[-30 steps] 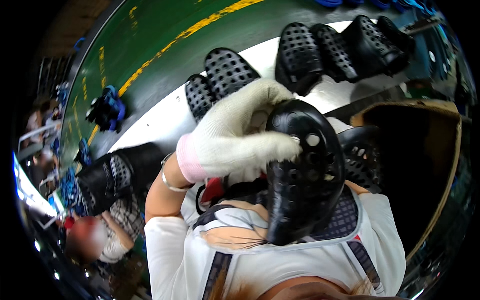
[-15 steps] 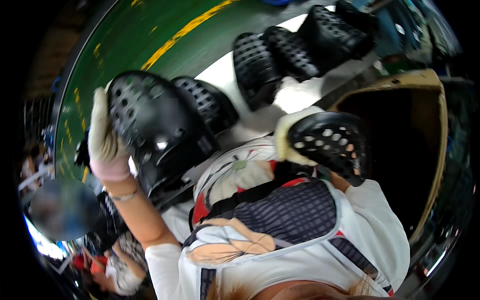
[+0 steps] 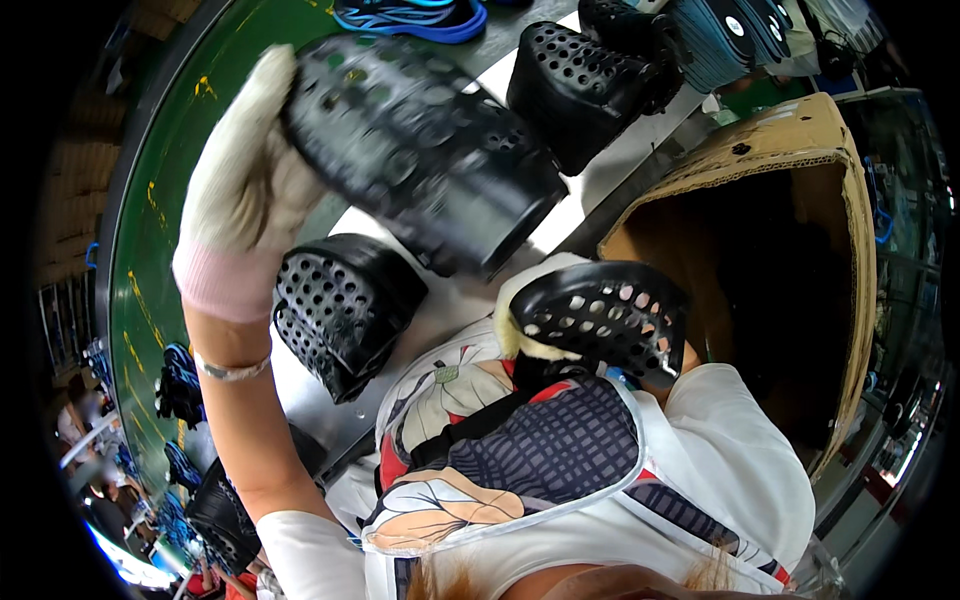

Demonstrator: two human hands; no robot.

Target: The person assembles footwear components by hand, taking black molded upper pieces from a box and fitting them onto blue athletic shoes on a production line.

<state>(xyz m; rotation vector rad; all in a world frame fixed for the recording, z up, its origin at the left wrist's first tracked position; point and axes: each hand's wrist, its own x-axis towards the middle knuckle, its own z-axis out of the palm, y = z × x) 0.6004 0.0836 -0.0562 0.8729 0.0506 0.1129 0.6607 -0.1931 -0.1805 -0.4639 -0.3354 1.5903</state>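
In the head view, the left hand (image 3: 240, 190), in a white knitted glove with pink cuff, grasps the left edge of a large black shoe-shaped plastic piece with round holes (image 3: 400, 145). This piece is above the white and grey metal table (image 3: 445, 295), and its far end reaches over the green surface with yellow marks (image 3: 150, 240). The right hand (image 3: 515, 312), also in a pale glove, is grasping a smaller black curved piece with holes (image 3: 600, 315), before the person's lap; its fingers are mostly hidden. A black perforated shoe form (image 3: 345, 310) is near the table's front edge, just below the large piece. Between this form and the right-hand piece, a strip of table is bare. On the right, a brown cardboard box (image 3: 745, 150) opens its dark mouth, its rim near the right-hand piece.
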